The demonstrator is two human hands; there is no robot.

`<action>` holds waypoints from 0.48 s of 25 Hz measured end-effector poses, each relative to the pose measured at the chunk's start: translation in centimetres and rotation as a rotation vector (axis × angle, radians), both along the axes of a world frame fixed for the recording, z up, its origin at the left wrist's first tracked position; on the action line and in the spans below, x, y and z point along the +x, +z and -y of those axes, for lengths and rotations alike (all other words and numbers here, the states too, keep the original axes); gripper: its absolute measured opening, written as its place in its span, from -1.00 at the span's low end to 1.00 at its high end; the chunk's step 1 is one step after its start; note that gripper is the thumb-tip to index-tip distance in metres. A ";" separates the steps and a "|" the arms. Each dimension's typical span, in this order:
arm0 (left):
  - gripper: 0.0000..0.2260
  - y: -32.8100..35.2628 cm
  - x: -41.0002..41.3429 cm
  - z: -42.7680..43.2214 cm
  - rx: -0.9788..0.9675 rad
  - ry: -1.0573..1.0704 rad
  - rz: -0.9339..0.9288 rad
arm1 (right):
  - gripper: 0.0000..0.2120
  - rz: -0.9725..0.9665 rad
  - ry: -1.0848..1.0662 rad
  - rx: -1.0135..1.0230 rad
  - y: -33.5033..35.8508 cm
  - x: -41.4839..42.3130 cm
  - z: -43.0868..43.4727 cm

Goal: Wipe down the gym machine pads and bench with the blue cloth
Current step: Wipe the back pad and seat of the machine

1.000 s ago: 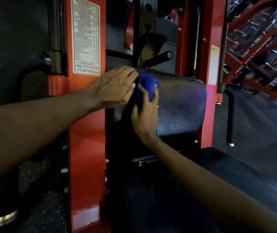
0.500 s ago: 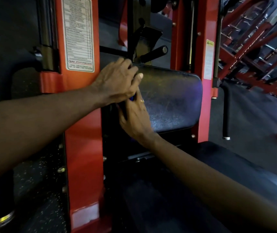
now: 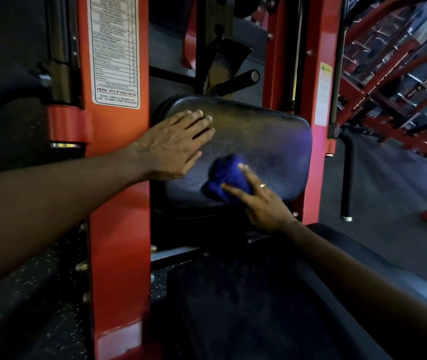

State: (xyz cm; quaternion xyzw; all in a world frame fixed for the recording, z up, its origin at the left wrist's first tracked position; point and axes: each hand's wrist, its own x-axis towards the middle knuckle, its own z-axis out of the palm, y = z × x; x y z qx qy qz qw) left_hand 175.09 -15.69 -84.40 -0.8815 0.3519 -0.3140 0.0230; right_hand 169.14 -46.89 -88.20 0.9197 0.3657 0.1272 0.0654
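A black upright pad is mounted between the red posts of the gym machine. My left hand lies flat on the pad's left part, fingers straight. A bunched blue cloth is pressed against the lower middle of the pad by my right hand, whose spread fingers lie over the cloth. A ring shows on one finger. The black bench seat stretches below, towards me, partly covered by my right forearm.
A red post with a white label stands left of the pad, another red post to its right. A black handle sticks out above the pad. Red racks fill the far right over dark floor.
My right hand has slid the cloth down and to the right, out from under my left hand. The left hand now lies flat on the pad instead of over the pad's top-left edge.
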 end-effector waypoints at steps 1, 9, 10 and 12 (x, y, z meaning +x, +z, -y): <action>-0.47 -0.1 -0.1 0.0 0.010 0.008 -0.006 | -0.30 0.008 -0.150 0.137 0.2 0.8 0.9; -0.52 1.0 -0.8 2.6 0.004 0.115 -0.018 | -0.50 0.131 -1.065 0.955 3.9 6.2 -3.8; -0.52 1.3 -0.8 3.2 -0.005 0.118 -0.025 | -0.49 0.122 -0.948 0.863 3.2 4.6 -4.7; -0.49 1.1 -0.4 4.1 0.001 0.091 -0.027 | -0.44 0.051 -0.687 0.705 1.4 1.6 -4.9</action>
